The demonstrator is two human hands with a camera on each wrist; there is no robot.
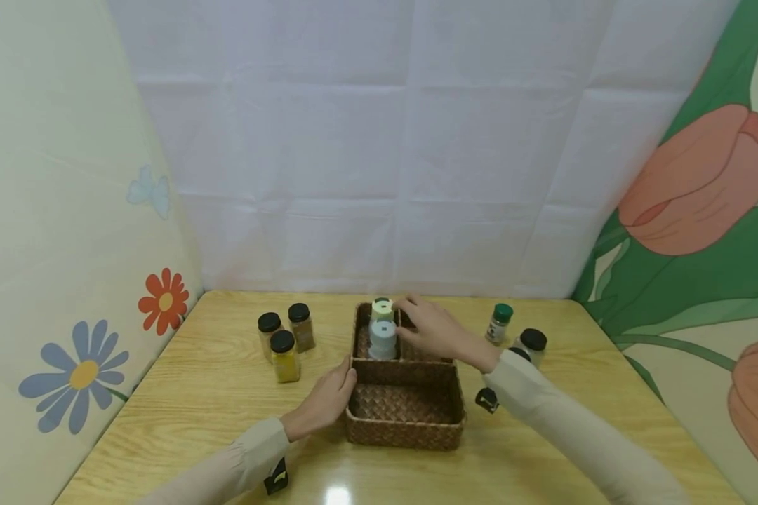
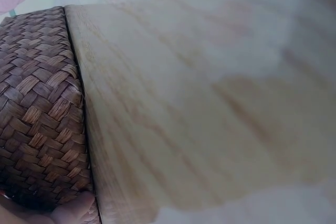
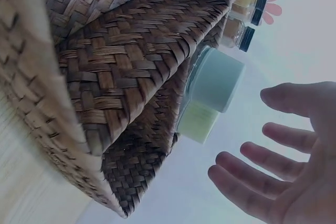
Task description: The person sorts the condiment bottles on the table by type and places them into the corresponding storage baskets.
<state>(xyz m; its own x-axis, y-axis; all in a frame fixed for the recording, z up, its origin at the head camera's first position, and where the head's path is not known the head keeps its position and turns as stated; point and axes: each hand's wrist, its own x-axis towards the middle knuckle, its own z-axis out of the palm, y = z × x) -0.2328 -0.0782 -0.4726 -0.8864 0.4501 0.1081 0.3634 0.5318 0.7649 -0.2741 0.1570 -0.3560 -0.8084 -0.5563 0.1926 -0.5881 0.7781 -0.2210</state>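
A brown woven basket (image 1: 407,433) with compartments stands on the table. My left hand (image 1: 326,398) holds its left side, thumb at the rim and fingers along the outer wall; in the left wrist view a fingertip (image 2: 76,208) lies against the weave near its bottom edge. Upright in the back left compartment are a bottle with a pale blue cap (image 1: 383,331) and, behind it, one with a pale yellow-green cap (image 1: 382,307). Over the back right compartment, my right hand (image 1: 434,330) has its fingers spread beside these caps. The right wrist view shows a gap between that hand and both caps.
Left of the basket stand three black-lidded spice jars, the nearest holding yellow powder (image 1: 286,366). To the right are a green-capped spice bottle (image 1: 498,325) and a black-lidded jar (image 1: 533,342), with another black lid partly behind my right sleeve. A white cloth (image 1: 379,175) hangs behind the table.
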